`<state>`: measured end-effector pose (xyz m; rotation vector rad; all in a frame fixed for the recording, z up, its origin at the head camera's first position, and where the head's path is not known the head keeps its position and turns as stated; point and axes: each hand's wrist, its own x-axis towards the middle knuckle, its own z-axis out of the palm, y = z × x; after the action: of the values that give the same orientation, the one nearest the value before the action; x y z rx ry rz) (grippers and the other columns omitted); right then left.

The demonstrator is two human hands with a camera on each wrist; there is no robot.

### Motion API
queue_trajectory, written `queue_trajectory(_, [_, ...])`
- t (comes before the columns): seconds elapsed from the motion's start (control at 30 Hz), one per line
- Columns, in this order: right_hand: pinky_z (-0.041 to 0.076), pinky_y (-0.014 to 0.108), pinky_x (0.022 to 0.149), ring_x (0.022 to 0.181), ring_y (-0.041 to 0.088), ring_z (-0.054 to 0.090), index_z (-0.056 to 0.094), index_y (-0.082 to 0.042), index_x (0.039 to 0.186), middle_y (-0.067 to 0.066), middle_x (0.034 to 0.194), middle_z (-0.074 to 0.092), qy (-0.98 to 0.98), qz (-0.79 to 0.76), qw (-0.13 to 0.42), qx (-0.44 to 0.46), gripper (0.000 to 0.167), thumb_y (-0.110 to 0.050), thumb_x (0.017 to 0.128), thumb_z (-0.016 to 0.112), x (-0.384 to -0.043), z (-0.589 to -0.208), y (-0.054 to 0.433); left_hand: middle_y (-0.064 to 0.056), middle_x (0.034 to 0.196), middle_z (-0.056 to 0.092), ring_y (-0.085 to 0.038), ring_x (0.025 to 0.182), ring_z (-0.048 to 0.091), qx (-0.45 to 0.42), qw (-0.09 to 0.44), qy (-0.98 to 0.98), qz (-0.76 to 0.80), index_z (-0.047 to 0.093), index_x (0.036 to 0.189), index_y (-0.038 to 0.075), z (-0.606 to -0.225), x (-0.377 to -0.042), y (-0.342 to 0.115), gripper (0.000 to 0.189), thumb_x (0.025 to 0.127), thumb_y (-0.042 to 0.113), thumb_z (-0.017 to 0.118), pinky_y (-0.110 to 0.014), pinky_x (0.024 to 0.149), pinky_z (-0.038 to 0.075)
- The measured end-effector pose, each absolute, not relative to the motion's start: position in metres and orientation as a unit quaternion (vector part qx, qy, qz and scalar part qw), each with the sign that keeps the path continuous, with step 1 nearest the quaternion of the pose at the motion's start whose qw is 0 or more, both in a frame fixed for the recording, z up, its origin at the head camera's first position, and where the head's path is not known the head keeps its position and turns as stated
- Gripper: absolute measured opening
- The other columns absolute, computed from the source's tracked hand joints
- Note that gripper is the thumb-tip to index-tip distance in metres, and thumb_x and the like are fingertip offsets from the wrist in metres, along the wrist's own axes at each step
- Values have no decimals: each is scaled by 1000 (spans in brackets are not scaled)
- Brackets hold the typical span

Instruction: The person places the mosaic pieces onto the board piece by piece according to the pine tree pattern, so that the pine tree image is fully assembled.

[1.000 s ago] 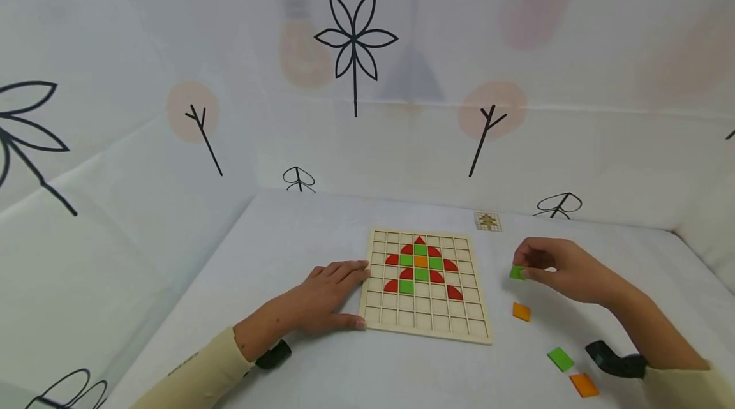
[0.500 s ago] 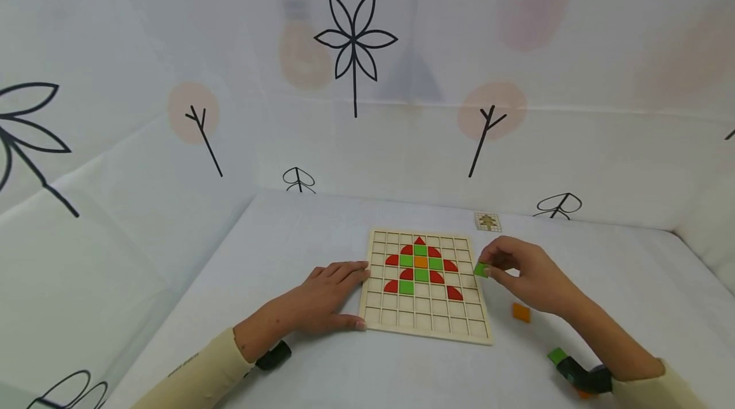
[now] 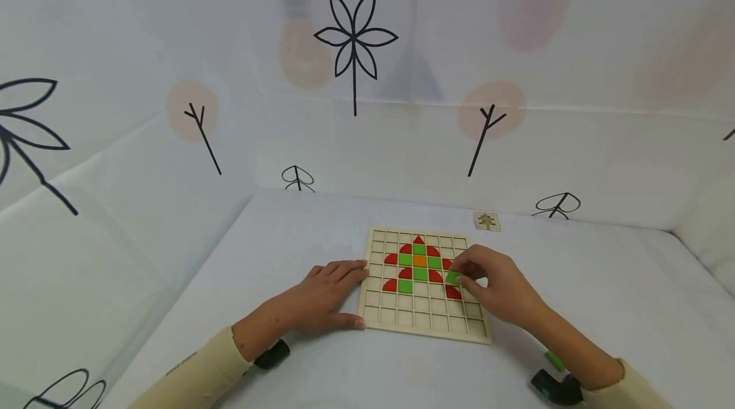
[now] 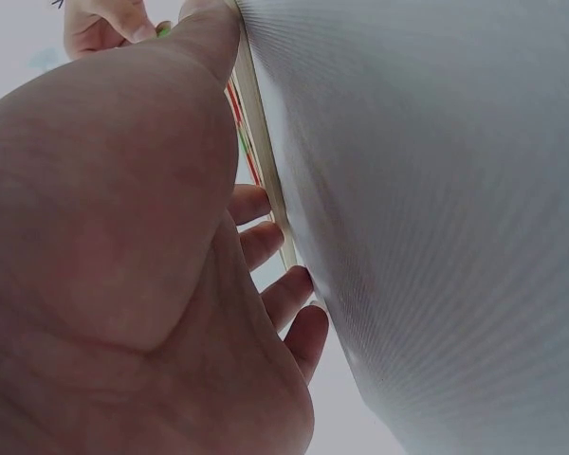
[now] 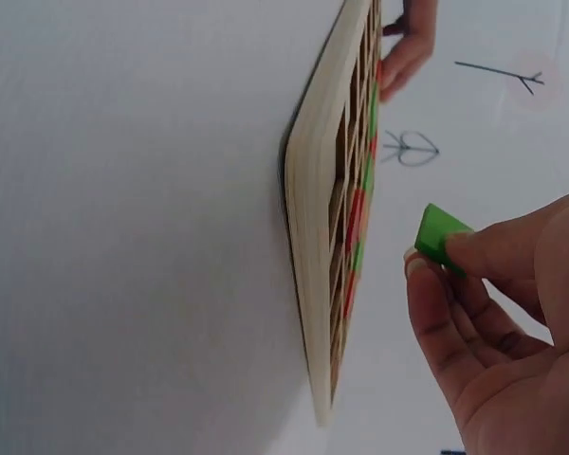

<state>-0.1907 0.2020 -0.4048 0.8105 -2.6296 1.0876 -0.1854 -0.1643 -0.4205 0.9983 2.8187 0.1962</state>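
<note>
A wooden grid board (image 3: 402, 318) lies on the white table, with red, green and orange pieces set in its squares. My left hand (image 3: 318, 297) rests at the board's left edge, its fingers extended and their tips along the rim. Over the right part of the board, my right hand (image 3: 499, 284) pinches a green square tile (image 5: 441, 232) between thumb and fingers. In the right wrist view this tile is held above the grid, tilted. Beneath it in the head view is a red quarter-round piece (image 3: 453, 293), partly covered by the fingers.
A small card with a tree pattern (image 3: 487, 221) lies behind the board to the right. A loose green tile (image 3: 554, 360) shows partly beside the right forearm. Black wrist cameras hang under both wrists. Patterned white cloth walls stand behind and at the sides.
My right hand has carried the green tile leftward from beside the board to over its right part. The forearm now hides the loose orange tiles. My left hand has stayed in place.
</note>
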Motion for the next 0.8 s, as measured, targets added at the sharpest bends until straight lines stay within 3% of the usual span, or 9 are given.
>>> queue_trajectory(0.47, [60,23,80,87,6,67,71,-17,103,-8,100,69,-894,349,39,278,26,3,91,80,-192,-411,183,5,175,21,-22,159,25,334,71,937,70,27,168,22,-420,-185,-165,94,96,73,61,-54,120,34])
queue_trajectory(0.8, [59,23,77,85,6,65,71,-19,99,-10,94,68,-901,328,30,281,27,3,89,82,-192,-414,180,4,175,22,-22,158,25,336,71,936,76,28,168,22,-420,-184,-165,94,96,71,62,-54,119,35])
